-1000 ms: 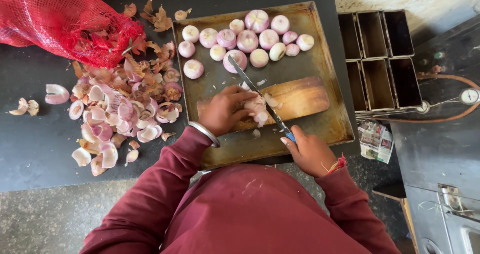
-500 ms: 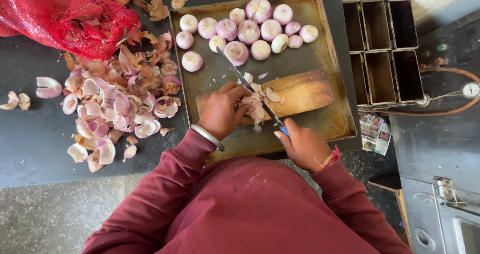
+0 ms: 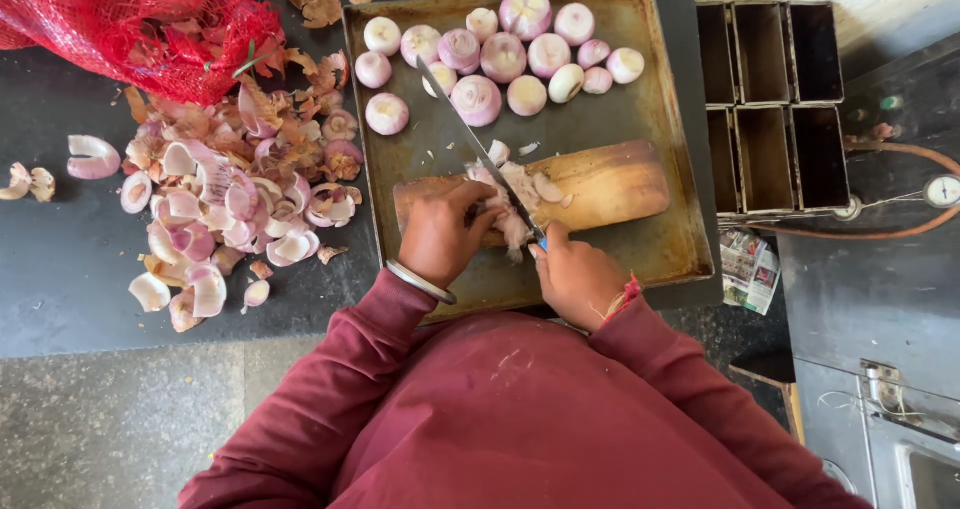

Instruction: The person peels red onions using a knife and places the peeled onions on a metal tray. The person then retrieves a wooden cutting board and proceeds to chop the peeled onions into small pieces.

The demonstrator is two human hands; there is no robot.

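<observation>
Right hand (image 3: 578, 277) grips a knife (image 3: 480, 154), blade angled across the wooden board (image 3: 610, 181) in the metal tray (image 3: 672, 239). Left hand (image 3: 440, 234) is curled, pinning cut onion (image 3: 512, 194) on the board. Peeled onions (image 3: 500, 54) lie beyond.

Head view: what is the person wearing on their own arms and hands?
Both arms are in long maroon sleeves with faint pale smudges on the fabric. The left hand is bare, with a thin silver metal bangle at the wrist. The right hand is also bare, with a red thread band tied at its wrist. No gloves.
</observation>
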